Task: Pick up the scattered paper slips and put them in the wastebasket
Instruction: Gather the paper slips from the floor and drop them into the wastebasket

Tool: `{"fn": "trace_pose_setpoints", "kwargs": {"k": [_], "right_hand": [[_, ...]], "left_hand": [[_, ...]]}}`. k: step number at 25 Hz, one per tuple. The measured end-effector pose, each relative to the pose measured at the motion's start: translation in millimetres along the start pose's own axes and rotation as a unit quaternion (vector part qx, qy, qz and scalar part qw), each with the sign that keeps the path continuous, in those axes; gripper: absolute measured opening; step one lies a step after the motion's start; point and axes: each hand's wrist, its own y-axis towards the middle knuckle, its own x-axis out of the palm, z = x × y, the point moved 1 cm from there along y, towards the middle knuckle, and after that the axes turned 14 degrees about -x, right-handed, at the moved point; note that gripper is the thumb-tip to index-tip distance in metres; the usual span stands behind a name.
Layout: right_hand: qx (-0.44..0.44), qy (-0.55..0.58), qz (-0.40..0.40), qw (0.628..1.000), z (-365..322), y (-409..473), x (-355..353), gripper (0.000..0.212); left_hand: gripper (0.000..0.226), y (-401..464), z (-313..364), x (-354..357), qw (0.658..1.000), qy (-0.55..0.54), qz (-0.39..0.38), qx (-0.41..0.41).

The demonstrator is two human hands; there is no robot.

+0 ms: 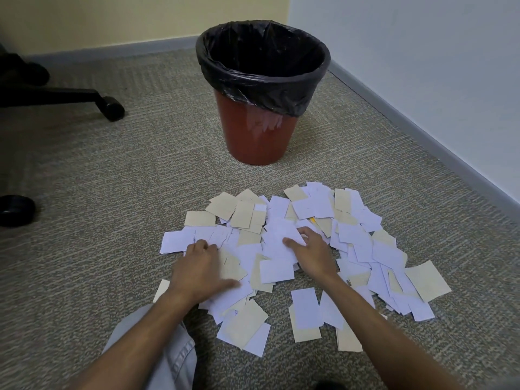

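Several white and tan paper slips [363,243] lie scattered in a wide heap on the carpet in front of me. A red-brown wastebasket [260,130] with a black bag liner stands upright beyond the heap, its inside dark. My left hand [201,270] rests palm down on the left part of the heap, fingers curled into the slips and thumb spread. My right hand [311,250] lies on the middle of the heap, fingers bent over white slips. Whether either hand has slips in its grasp is not clear.
A black office chair base with casters [112,108] stands at the far left, another caster [15,209] lower down. Walls with grey baseboard [422,130] run behind and to the right. My knee in grey trousers [157,342] is at bottom left.
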Motion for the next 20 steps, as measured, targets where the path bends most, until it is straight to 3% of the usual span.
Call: {"fn": "trace_pose_setpoints", "kwargs": {"k": [3, 7, 10, 15, 20], "right_hand": [[-0.008, -0.031, -0.033, 0.999, 4, -8, 9, 0.061], [-0.018, -0.035, -0.046, 0.998, 13, -11, 17, 0.075], [-0.014, -0.006, -0.050, 0.999, 18, -9, 15, 0.065], [-0.028, 0.078, -0.008, 0.997, 16, -2, -3, 0.031], [-0.020, 0.113, 0.049, 0.992, 19, 14, -25, 0.022]], "left_hand": [[0.085, -8, 11, 8, 0.999, 0.028, -0.004, 0.015], [0.038, -10, 15, 11, 1.000, 0.011, -0.002, 0.029], [0.013, -11, 16, 9, 0.999, -0.017, 0.006, 0.041], [0.018, -10, 13, -4, 0.990, -0.067, 0.117, 0.040], [0.008, -5, 11, -18, 0.924, -0.285, 0.229, 0.115]]}}
